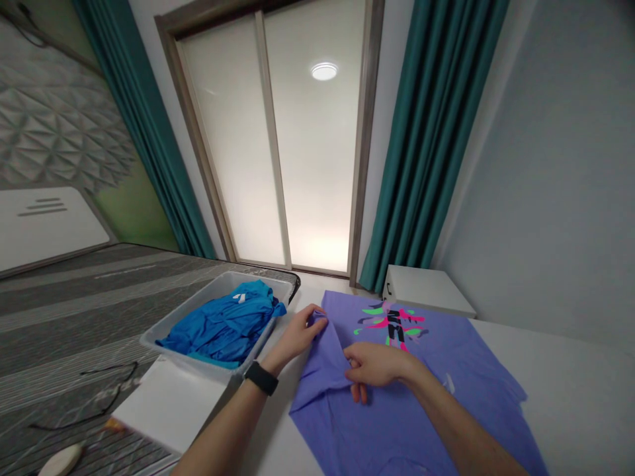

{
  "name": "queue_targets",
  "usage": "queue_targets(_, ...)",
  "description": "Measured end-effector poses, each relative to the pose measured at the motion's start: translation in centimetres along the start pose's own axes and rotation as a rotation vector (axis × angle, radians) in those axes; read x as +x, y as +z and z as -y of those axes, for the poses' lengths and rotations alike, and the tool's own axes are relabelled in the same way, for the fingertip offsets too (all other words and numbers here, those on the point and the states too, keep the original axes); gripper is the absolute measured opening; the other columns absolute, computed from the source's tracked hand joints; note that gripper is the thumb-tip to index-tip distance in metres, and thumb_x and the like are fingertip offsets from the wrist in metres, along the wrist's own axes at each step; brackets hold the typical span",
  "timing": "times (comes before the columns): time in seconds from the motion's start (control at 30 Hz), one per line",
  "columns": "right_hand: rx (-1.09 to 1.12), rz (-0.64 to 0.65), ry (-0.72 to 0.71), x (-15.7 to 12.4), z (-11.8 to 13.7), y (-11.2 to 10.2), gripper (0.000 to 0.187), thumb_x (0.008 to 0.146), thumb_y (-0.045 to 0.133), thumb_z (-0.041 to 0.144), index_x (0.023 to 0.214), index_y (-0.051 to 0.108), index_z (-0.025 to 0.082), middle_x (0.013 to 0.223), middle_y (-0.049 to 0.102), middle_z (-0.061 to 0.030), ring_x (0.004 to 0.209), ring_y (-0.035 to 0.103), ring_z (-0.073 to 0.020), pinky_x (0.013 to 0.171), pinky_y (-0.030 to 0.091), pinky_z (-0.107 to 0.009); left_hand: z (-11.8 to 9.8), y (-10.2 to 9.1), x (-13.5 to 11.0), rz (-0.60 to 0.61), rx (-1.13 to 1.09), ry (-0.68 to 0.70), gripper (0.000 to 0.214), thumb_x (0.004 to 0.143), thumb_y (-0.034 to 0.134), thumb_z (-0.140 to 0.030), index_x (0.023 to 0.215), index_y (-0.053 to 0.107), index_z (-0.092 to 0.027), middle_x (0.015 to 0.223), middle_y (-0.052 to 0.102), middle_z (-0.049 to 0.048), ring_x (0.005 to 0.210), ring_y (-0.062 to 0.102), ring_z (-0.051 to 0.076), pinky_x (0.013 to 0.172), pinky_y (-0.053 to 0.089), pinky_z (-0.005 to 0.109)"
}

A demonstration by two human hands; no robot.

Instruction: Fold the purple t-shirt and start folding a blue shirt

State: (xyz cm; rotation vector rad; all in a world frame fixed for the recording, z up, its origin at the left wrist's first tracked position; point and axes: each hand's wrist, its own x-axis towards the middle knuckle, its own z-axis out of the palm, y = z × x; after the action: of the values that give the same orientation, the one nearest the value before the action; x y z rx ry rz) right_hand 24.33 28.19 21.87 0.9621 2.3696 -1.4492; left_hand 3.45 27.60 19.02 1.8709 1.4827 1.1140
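Note:
A purple T-shirt [446, 383] with a pink, green and black print lies spread on a white table [570, 396]. My left hand [297, 334], with a black watch on its wrist, pinches the shirt's far left edge near the sleeve. My right hand [377, 367] is closed on a fold of the same shirt a little nearer to me, with the cloth raised in a ridge between the two hands.
A grey bin [163, 337] holding blue clothes [223, 324] stands left of the shirt. A bed with a grey striped cover [64, 311] lies further left, with a cable and a small white object on it. A white cabinet [426, 291] stands behind the table, by teal curtains.

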Motion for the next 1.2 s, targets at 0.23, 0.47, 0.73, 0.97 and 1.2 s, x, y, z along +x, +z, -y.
queue_targets(0.23,-0.184,-0.092,0.188,-0.1,-1.0,-0.6,0.026,0.085,0.046,0.028,0.062,0.054,0.019,0.055,0.063,-0.0009,0.045,0.056,-0.0129,0.047,0.041,-0.023,4.0,1.1,-0.8,-0.003,-0.120,-0.071,0.040,0.091,0.044,-0.032,0.128,0.051,-0.019,0.097,0.071,0.0065,0.094,0.065,0.020,0.089,0.047,0.033)
queue_targets(0.47,-0.341,-0.726,-0.034,3.5,-4.2,0.0,0.023,0.090,0.047,0.019,0.107,0.062,0.019,0.089,0.070,-0.0045,0.082,0.063,-0.0174,0.073,0.043,-0.026,6.1,0.6,-1.5,0.010,-0.022,-0.036,0.041,0.073,0.048,-0.016,0.110,0.066,-0.017,0.097,0.070,0.0061,0.092,0.063,0.020,0.087,0.048,0.032)
queue_targets(0.73,-0.456,-0.833,-0.203,6.3,-6.2,2.5,0.047,0.094,0.045,0.022,0.140,0.044,0.011,0.141,0.052,-0.0166,0.132,0.044,-0.0234,0.112,0.031,-0.041,5.2,0.8,-1.4,-0.013,-0.072,-0.050,0.030,0.080,0.050,-0.028,0.102,0.068,-0.017,0.088,0.066,0.0042,0.086,0.062,0.018,0.081,0.049,0.029)
queue_targets(0.97,-0.473,-0.808,-0.258,6.8,-6.0,3.2,0.065,0.088,0.052,0.023,0.149,0.032,0.016,0.152,0.040,-0.0129,0.143,0.030,-0.0239,0.119,0.017,-0.048,5.1,1.3,-1.3,0.023,-0.115,-0.056,0.030,0.084,0.050,-0.034,0.104,0.065,-0.018,0.089,0.068,0.0046,0.082,0.062,0.018,0.076,0.048,0.029)
queue_targets(1.2,-0.485,-0.853,-0.171,7.3,-6.4,3.2,0.050,0.095,0.040,0.020,0.145,0.038,0.016,0.139,0.052,-0.0145,0.133,0.041,-0.0243,0.114,0.025,-0.046,3.8,1.4,-1.3,0.002,-0.044,-0.042,0.027,0.083,0.052,-0.036,0.096,0.068,-0.018,0.087,0.071,0.0046,0.078,0.063,0.018,0.073,0.048,0.029)
